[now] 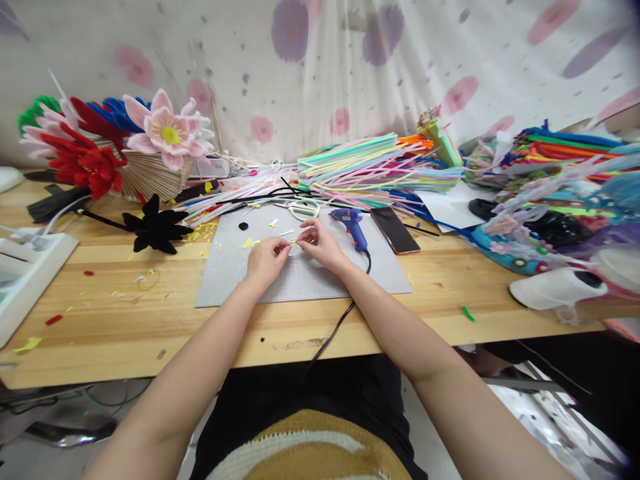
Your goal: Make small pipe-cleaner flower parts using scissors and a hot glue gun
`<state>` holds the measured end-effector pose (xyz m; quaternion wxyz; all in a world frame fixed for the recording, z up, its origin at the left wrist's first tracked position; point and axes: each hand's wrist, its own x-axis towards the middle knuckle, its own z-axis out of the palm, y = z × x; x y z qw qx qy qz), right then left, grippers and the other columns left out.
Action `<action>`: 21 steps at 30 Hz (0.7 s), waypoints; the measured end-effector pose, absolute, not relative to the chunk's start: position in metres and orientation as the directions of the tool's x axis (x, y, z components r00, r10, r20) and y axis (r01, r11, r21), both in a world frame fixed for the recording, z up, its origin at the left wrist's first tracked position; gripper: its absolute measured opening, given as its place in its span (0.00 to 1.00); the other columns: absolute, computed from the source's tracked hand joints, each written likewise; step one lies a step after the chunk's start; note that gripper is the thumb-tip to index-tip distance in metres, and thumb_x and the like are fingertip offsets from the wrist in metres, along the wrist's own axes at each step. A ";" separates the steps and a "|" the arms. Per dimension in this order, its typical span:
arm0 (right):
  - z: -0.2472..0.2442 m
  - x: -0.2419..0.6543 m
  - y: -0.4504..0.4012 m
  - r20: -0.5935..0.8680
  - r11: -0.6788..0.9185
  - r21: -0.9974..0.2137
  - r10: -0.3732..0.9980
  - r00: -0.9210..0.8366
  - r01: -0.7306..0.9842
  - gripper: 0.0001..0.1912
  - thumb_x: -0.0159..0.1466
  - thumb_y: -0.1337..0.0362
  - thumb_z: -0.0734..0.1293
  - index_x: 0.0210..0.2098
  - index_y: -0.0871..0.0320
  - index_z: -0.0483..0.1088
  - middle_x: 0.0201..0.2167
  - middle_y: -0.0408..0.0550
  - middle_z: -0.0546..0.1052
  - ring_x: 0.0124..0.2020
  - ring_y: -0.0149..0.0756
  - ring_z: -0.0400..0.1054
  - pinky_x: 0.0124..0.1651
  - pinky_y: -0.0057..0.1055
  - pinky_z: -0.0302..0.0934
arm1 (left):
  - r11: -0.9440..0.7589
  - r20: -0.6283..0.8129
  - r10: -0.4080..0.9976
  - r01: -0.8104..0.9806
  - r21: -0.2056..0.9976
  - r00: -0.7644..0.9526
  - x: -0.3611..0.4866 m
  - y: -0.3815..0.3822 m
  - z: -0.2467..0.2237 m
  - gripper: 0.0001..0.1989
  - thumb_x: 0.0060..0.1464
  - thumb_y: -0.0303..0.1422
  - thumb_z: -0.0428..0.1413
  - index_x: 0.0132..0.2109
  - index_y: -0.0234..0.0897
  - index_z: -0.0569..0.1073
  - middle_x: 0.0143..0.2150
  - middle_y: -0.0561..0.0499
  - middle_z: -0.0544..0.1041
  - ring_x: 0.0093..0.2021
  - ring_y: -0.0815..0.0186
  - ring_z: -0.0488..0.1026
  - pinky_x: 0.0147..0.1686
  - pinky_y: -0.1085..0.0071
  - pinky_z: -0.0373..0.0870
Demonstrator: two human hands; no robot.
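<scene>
Over the grey mat, my left hand pinches with thumb and forefinger at a small thin yellow strip, too small to make out well. Facing it, my right hand has its thumb and a finger closed on the same yellow bit, the other fingers curled above. Other yellow scraps and a small black disc lie left of my hands. Scissors with pale handles rest just beyond. A blue glue gun lies right of my right hand, its black cord passing under my right forearm.
A phone lies at the mat's right edge. Pipe cleaner bundles are heaped behind. A black flower and a pink flower are on the left, near a white power strip. A white cylinder lies at right.
</scene>
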<state>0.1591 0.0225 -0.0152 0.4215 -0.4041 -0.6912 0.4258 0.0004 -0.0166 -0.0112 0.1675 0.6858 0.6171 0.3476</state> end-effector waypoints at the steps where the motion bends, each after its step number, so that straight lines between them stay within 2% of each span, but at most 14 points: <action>1: -0.011 0.163 0.022 0.225 0.305 -0.929 0.915 -0.334 0.209 0.18 0.52 0.64 0.66 0.41 0.55 0.59 0.30 0.40 0.72 0.28 0.27 0.65 0.35 0.29 0.60 | -0.171 0.267 0.964 0.731 0.660 -0.015 0.000 -0.017 -0.011 0.08 0.50 0.34 0.53 0.34 0.39 0.75 0.34 0.50 0.77 0.34 0.66 0.71 0.38 0.70 0.65; 3: 0.002 0.179 0.021 0.162 0.276 -0.929 0.901 -0.402 0.246 0.16 0.52 0.61 0.67 0.38 0.56 0.62 0.31 0.42 0.72 0.28 0.27 0.65 0.32 0.28 0.60 | -0.128 0.249 0.967 0.738 0.663 -0.056 -0.003 -0.018 -0.011 0.08 0.50 0.34 0.52 0.34 0.39 0.75 0.34 0.51 0.77 0.34 0.67 0.71 0.37 0.70 0.65; 6: 0.029 0.221 0.016 -0.086 0.166 -0.919 0.802 -0.591 0.359 0.15 0.53 0.54 0.67 0.31 0.60 0.67 0.26 0.44 0.72 0.25 0.27 0.64 0.29 0.27 0.58 | -0.041 0.212 0.969 0.754 0.655 -0.131 -0.007 -0.020 -0.009 0.08 0.50 0.35 0.52 0.33 0.39 0.75 0.33 0.51 0.77 0.33 0.66 0.71 0.35 0.70 0.64; 8: 0.043 0.254 0.012 -0.203 0.117 -0.892 0.759 -0.619 0.436 0.17 0.53 0.50 0.66 0.27 0.60 0.67 0.24 0.44 0.71 0.22 0.26 0.61 0.26 0.27 0.55 | -0.003 0.197 0.966 0.760 0.650 -0.165 -0.009 -0.021 -0.008 0.08 0.49 0.35 0.52 0.33 0.39 0.75 0.33 0.51 0.77 0.33 0.66 0.71 0.34 0.70 0.64; 9: 0.047 0.269 0.011 -0.216 0.104 -0.878 0.785 -0.581 0.467 0.19 0.54 0.49 0.66 0.24 0.60 0.66 0.21 0.43 0.69 0.20 0.24 0.58 0.24 0.26 0.53 | 0.012 0.191 0.965 0.762 0.648 -0.178 -0.010 -0.021 -0.007 0.09 0.49 0.35 0.52 0.33 0.39 0.75 0.33 0.51 0.77 0.33 0.66 0.71 0.33 0.70 0.64; 11: 0.048 0.291 0.011 -0.204 0.060 -0.837 0.888 -0.412 0.544 0.20 0.53 0.47 0.66 0.20 0.58 0.62 0.16 0.40 0.63 0.18 0.23 0.53 0.22 0.26 0.49 | 0.035 0.183 0.963 0.765 0.643 -0.197 -0.010 -0.020 -0.007 0.09 0.49 0.36 0.51 0.32 0.40 0.75 0.33 0.51 0.77 0.33 0.66 0.71 0.33 0.70 0.63; 14: 0.033 0.298 0.017 -0.041 0.025 -0.795 0.995 -0.094 0.607 0.19 0.48 0.48 0.69 0.27 0.57 0.64 0.18 0.39 0.63 0.20 0.25 0.54 0.23 0.26 0.50 | 0.045 0.177 0.963 0.767 0.640 -0.204 -0.009 -0.019 -0.007 0.09 0.49 0.36 0.51 0.32 0.40 0.74 0.33 0.51 0.77 0.33 0.66 0.71 0.32 0.71 0.63; 17: 0.012 0.282 0.029 0.051 0.073 -0.803 0.997 -0.054 0.591 0.23 0.46 0.51 0.72 0.35 0.58 0.67 0.27 0.45 0.70 0.27 0.30 0.62 0.30 0.29 0.58 | 0.038 0.190 0.961 0.774 0.632 -0.202 -0.009 -0.019 -0.008 0.09 0.49 0.36 0.51 0.32 0.40 0.74 0.33 0.52 0.77 0.33 0.66 0.71 0.32 0.71 0.62; 19: 0.001 0.268 0.036 0.055 0.087 -0.787 0.996 -0.071 0.611 0.23 0.45 0.50 0.72 0.34 0.58 0.68 0.29 0.47 0.72 0.29 0.33 0.64 0.34 0.33 0.60 | 0.036 0.201 0.958 0.779 0.626 -0.205 -0.009 -0.019 -0.008 0.08 0.49 0.35 0.51 0.32 0.40 0.74 0.33 0.52 0.77 0.33 0.66 0.71 0.32 0.71 0.62; 21: -0.007 0.256 0.042 0.068 0.045 -0.764 0.998 0.010 0.643 0.21 0.45 0.51 0.71 0.32 0.59 0.68 0.28 0.48 0.73 0.30 0.36 0.65 0.35 0.35 0.60 | 0.027 0.209 0.957 0.779 0.626 -0.201 -0.010 -0.019 -0.008 0.08 0.49 0.35 0.51 0.32 0.40 0.74 0.33 0.52 0.77 0.33 0.66 0.71 0.33 0.71 0.62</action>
